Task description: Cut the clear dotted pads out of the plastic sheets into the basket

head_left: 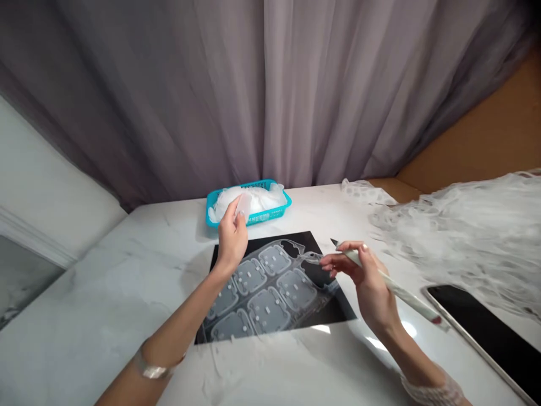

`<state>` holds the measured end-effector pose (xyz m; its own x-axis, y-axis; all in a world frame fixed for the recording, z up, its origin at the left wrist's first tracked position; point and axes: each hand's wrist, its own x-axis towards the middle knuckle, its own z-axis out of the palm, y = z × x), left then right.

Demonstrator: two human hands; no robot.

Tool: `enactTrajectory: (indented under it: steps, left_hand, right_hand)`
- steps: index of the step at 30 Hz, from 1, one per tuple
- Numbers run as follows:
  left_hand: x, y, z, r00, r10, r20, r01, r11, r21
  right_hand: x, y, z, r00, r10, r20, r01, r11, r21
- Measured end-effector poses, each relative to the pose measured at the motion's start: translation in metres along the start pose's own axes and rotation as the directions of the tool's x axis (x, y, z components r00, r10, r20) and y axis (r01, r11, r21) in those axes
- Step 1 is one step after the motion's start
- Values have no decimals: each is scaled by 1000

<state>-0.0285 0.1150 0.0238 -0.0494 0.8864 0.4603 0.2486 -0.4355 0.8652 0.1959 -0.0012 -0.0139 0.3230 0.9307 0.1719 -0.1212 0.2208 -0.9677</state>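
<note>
My left hand pinches a small translucent plastic piece between thumb and fingers, over the front of a blue basket. White, filmy material fills that basket. A pale pen-shaped tool with a dark pointed tip is held in my right hand, its tip pointing up and left. Below both hands lies a black mat. On it is a clear plastic sheet with several rounded panel shapes. My right fingertips are by the sheet's far right corner; I cannot tell if they touch it.
A heap of white, stringy plastic scraps spreads over the right side of the marble-patterned table. A smaller scrap lies at the back. A phone rests at the right front. Grey curtains hang behind.
</note>
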Motion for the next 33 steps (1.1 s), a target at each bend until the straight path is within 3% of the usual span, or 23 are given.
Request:
enactTrajectory:
  steps: [1,3,5,7,10,13,16,19,21,25,30,33]
  left_hand:
    - [22,1,0,993,120,8,-120,986,112]
    - [64,3,2,955,235,180,-279,918,281]
    - [91,4,7,906,188,379,-347,843,411]
    - [96,1,10,875,128,466,-366,806,465]
    - [62,-7,3,834,101,542,-397,792,463]
    - [2,-10,-14,692,-3,722,-491,732,474]
    - [-48,-7,-29,564,-105,819,-532,712,458]
    - [-72,-7,-31,471,-118,874,-571,714,405]
    - [-78,-12,-26,439,-109,892,-587,717,376]
    - [-79,-25,-8,452,-85,888,-569,739,360]
    - [-75,-27,19,561,-80,824,-507,753,419]
    - [-82,-20,19,608,-45,792,-497,757,424]
  right_hand:
    - [-1,1,3,1000,14,19,-14,1000,-5]
    - [-4,3,8,997,35,71,-32,999,-37]
    - [-8,3,11,991,60,122,-50,995,-84]
    - [-10,3,11,985,88,146,-70,990,-119]
    - [-11,2,8,986,92,136,-70,985,-155]
    - [-9,1,5,989,110,94,-91,977,-191]
    - [-5,4,1,989,120,82,-93,957,-275]
    - [2,12,-4,992,101,78,-58,903,-426]
    - [9,16,-6,995,69,78,-19,857,-516]
    - [33,23,-9,994,-62,85,101,801,-591]
    - [64,29,-19,985,-168,22,147,782,-605]
    - [61,21,-24,979,-187,-76,101,780,-618]
